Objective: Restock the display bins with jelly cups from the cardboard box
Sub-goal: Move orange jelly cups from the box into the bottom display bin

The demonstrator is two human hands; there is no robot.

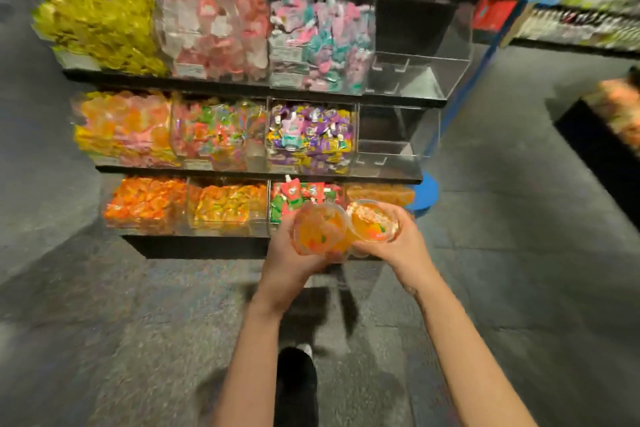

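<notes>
My left hand [289,262] grips a clear cup of orange jelly [318,229], and my right hand [398,246] grips a second orange jelly cup [372,220]. More cup rims show beneath them; how many is unclear. Both hands are held together in front of the bottom row of clear display bins. The bottom right bin [381,192] holds orange jelly cups just behind my hands. The cardboard box is out of view.
A three-tier black shelf [256,87] carries clear bins full of coloured sweets. Two bins at the right, on the upper tier [420,69] and the middle tier [391,146], look empty. Grey carpet surrounds the shelf. Another display [609,121] stands at the right. My shoe [298,367] is below.
</notes>
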